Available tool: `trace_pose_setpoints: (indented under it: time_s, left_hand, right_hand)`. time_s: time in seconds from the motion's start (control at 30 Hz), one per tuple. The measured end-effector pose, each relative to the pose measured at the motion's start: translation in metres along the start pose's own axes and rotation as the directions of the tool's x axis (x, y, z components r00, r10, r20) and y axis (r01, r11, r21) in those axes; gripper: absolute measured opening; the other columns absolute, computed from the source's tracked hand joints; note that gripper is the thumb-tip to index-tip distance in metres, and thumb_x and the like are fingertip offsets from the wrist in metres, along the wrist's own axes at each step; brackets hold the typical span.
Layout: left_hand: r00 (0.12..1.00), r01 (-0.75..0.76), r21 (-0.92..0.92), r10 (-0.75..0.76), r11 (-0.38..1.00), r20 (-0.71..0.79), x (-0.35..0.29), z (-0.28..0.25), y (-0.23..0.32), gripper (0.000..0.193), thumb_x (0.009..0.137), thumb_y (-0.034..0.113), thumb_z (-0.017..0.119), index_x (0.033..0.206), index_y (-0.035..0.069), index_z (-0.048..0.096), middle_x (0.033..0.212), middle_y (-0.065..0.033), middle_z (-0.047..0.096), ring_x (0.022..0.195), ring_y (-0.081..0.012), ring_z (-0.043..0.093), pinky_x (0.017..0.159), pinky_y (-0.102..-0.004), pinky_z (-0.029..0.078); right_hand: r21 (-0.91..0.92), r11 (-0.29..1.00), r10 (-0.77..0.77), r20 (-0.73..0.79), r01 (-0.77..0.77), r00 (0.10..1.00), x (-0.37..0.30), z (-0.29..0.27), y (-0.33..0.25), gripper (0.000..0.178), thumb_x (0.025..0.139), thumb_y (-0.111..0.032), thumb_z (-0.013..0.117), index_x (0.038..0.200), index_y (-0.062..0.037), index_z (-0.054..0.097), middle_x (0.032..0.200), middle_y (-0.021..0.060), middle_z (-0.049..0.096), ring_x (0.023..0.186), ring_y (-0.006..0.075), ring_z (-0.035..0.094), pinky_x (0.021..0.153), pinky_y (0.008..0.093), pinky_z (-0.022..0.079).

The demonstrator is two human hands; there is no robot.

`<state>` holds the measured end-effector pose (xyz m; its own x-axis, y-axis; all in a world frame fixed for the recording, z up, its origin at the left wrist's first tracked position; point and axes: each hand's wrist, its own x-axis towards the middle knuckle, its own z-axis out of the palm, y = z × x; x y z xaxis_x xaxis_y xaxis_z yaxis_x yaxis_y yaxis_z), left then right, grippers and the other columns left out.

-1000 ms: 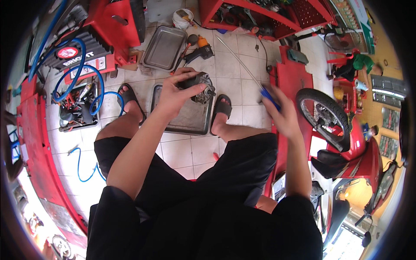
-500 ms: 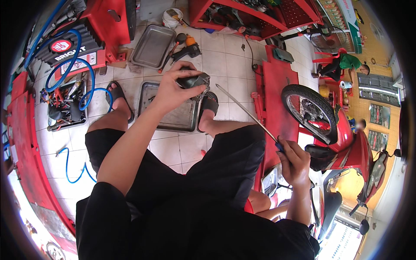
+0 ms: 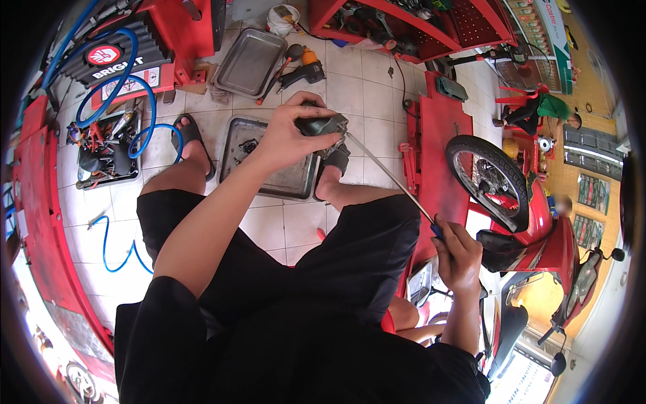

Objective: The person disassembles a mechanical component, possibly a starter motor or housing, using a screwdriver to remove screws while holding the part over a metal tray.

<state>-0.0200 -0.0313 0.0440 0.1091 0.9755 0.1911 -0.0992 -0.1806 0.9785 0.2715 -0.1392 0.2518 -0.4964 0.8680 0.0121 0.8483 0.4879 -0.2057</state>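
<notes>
Since a second ago, the right fingers (image 3: 454, 244) have drawn back toward the body, bringing the screwdriver (image 3: 391, 178) with them; its tip, then well beyond the left fingers (image 3: 316, 112), is now right at the part (image 3: 324, 126) they hold. Whether tip and metal touch, I cannot tell. Left fingers are curled over the dark part, with the thumb pressed along its near side. Right fingers are closed round the screwdriver's blue handle, which they mostly hide, and the shaft slants from there toward the left fingers.

Below the left fingers, a tray (image 3: 286, 183) lies on the floor between the sandals (image 3: 334, 159), with a small dark piece (image 3: 247, 146) in it. Beyond those fingers lie a power tool (image 3: 301, 74), a mallet (image 3: 295, 52) and a second tray (image 3: 250, 64). Far to their left is a toolbox (image 3: 129, 172); past the right fingers, farther out, stands a wheel (image 3: 514, 180).
</notes>
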Motion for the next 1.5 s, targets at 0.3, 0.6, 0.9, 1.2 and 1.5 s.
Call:
trace_pose_setpoints:
  time_s: [0.3,0.6,0.9,1.2,1.5]
  left_hand:
    - [1.000,0.028,-0.040,-0.028,0.999,-0.008,-0.002,0.001,0.003,0.036,0.073,0.009,0.081,0.107,0.001,0.072,0.111,-0.0041,0.056,0.102,-0.0139,0.059,0.087,-0.0263,0.048]
    - [0.997,0.066,-0.084,-0.068,0.994,-0.021,-0.002,0.002,-0.001,0.036,0.073,0.010,0.082,0.106,0.000,0.072,0.112,-0.0043,0.056,0.103,-0.0136,0.058,0.088,-0.0256,0.047]
    - [0.988,0.137,-0.098,-0.143,0.986,-0.050,-0.004,0.004,-0.001,0.036,0.073,0.008,0.082,0.106,-0.001,0.072,0.110,-0.0044,0.056,0.102,-0.0130,0.058,0.087,-0.0245,0.046]
    - [0.996,0.022,0.258,0.000,0.966,-0.087,-0.008,0.000,-0.002,0.041,0.068,0.013,0.084,0.105,0.000,0.072,0.120,-0.0132,0.059,0.112,-0.0241,0.057,0.099,-0.0338,0.043]
    - [0.997,-0.069,0.249,0.076,0.966,-0.018,0.002,0.007,0.005,0.032,0.070,0.005,0.079,0.101,-0.001,0.071,0.112,-0.0089,0.059,0.102,-0.0227,0.059,0.092,-0.0310,0.044]
  right_hand:
    - [-0.012,1.000,-0.007,0.028,0.008,1.000,-0.002,0.004,0.001,0.041,0.077,0.003,0.067,0.118,0.0036,0.064,0.090,0.0168,0.065,0.067,0.0303,0.065,0.058,0.0363,0.051]
    - [-0.004,1.000,0.015,0.025,-0.015,1.000,0.000,0.002,-0.001,0.042,0.077,0.004,0.068,0.119,0.0035,0.063,0.089,0.0161,0.065,0.068,0.0301,0.065,0.057,0.0354,0.051]
    - [-0.151,0.985,-0.090,-0.004,0.089,0.996,0.002,0.005,-0.006,0.048,0.074,0.002,0.069,0.121,-0.0023,0.064,0.091,0.0134,0.064,0.065,0.0275,0.064,0.054,0.0354,0.050]
    - [-0.249,0.955,-0.177,-0.034,0.163,0.984,-0.003,-0.023,-0.015,0.051,0.064,0.000,0.065,0.115,-0.0090,0.069,0.097,0.0118,0.062,0.077,0.0224,0.065,0.060,0.0349,0.055]
    - [0.651,0.601,0.674,-0.100,-0.464,0.732,-0.019,0.002,0.013,0.039,0.079,-0.018,0.080,0.109,0.0023,0.065,0.083,0.0099,0.067,0.075,0.0151,0.065,0.067,0.0310,0.051]
